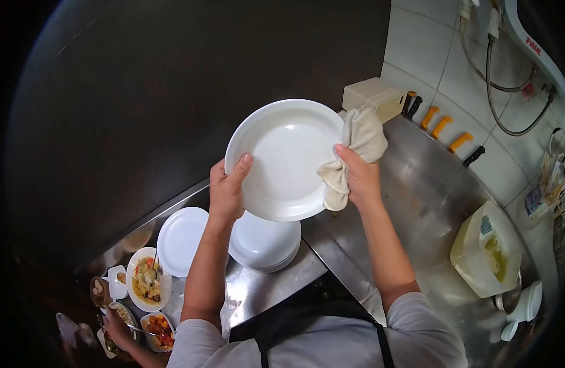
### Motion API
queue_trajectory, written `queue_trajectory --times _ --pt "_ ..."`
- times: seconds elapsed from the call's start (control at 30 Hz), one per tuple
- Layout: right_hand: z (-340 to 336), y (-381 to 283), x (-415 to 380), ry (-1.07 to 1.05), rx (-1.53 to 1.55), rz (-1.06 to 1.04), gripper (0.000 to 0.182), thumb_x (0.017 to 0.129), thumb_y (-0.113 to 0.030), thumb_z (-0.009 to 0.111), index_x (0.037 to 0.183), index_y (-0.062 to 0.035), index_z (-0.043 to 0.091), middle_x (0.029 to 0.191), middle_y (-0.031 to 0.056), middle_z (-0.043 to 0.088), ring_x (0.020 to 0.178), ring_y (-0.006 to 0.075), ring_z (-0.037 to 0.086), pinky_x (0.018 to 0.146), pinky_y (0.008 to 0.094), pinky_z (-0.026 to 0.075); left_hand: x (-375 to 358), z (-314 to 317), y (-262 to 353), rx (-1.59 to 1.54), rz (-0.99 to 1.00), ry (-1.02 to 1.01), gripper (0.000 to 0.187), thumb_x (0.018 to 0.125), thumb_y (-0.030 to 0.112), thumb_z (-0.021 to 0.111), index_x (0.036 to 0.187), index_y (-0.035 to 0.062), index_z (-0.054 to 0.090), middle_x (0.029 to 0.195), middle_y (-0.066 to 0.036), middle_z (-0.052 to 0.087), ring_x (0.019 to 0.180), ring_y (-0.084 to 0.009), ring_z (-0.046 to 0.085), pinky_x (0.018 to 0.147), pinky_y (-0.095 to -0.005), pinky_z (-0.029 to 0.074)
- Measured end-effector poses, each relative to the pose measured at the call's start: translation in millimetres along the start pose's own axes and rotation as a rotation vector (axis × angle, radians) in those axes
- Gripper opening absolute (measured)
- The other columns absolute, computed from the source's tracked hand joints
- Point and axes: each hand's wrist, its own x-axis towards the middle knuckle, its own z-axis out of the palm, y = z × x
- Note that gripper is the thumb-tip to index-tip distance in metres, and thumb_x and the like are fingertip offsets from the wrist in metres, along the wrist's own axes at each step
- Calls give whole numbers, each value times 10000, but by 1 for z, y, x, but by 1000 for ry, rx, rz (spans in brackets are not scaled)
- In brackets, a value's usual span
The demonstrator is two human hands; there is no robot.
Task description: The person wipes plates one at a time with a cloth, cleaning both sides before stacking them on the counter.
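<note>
A deep white plate (288, 162) is held up in front of me, its inside turned toward me. My left hand (228, 187) grips its left rim, thumb on the inner edge and fingers behind. On the opposite side my right hand (362, 178) clasps a bunched cream cloth (365, 132) against the rim, the thumb over the cloth. Part of the cloth hangs down over the plate's inner edge. Below the plate, a stack of white plates (267, 242) rests on the steel counter, partly covered by the held one. Another white plate (183, 239) lies left of my forearm.
Another person's hand (118, 328) reaches among food dishes at lower left, near a noodle-like dish (147, 282) and a bowl of red food (158, 331). A plastic container (488, 251) stands on the right counter. Knives with orange handles (442, 127) line the tiled wall.
</note>
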Motion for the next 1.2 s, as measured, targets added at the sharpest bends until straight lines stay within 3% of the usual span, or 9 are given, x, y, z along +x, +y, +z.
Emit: queue_trajectory --times 0.2,0.27,0.43,0.5,0.57,0.67,0.97,1.07,1.2 --pt "24 84 -51 427 273 239 456 908 -141 692 1293 39 528 1183 110 627 1020 220 650 875 366 557 -1 16 -58 -252 137 424 331 961 233 653 1151 -36 630 1027 -91 687 888 -157 649 798 -301 521" --pt "38 120 -97 301 89 244 448 909 -122 696 1303 9 528 1179 68 618 1049 165 615 899 295 513 -8 25 -65 -201 149 616 356 966 236 643 1190 -39 603 1069 -101 674 935 -164 640 815 -307 517" --pt "37 101 -163 -375 -502 54 471 857 -155 746 1256 9 558 1208 132 612 1114 231 593 989 352 447 -34 -14 -63 -264 108 792 404 1005 207 555 1323 -32 486 1178 -150 623 1025 -225 626 868 -368 525" --pt "11 111 -156 -375 -435 110 476 842 -147 768 1248 6 572 1199 135 630 1104 223 611 975 344 465 -67 -40 -61 -361 56 856 445 1008 156 508 1398 -30 400 1276 -186 565 1118 -300 615 950 -434 527" --pt "3 89 -144 -261 -317 394 448 863 -94 741 1259 16 563 1206 112 633 1083 183 612 954 323 482 -108 -60 -56 -376 21 971 450 1011 156 499 1405 -35 392 1309 -194 543 1151 -315 601 963 -443 524" --pt "-3 91 -134 -38 -86 412 442 882 -47 705 1283 38 538 1216 95 620 1084 169 604 950 305 482 -168 -93 -66 -293 39 1147 461 1012 157 498 1413 -40 382 1315 -195 540 1163 -318 593 979 -457 513" --pt "25 110 -142 -167 -82 508 579 864 7 684 1387 33 434 1300 129 566 1171 221 576 1017 349 462 -235 -138 -75 -360 78 1331 478 995 112 467 1439 -26 359 1350 -186 522 1229 -308 553 997 -451 499" --pt "29 112 -145 -162 -46 535 581 866 5 682 1389 29 433 1305 129 563 1176 225 575 1019 351 462 -226 -135 -81 -224 60 1337 468 975 128 502 1416 13 394 1328 -158 532 1155 -265 578 889 -417 531" --pt "27 113 -145 -103 -27 521 563 873 -5 684 1381 27 443 1302 120 563 1170 211 572 1016 336 457 -215 -118 -80 -88 -173 1302 486 947 194 596 1370 101 376 1172 -69 548 930 -149 547 667 -296 439"
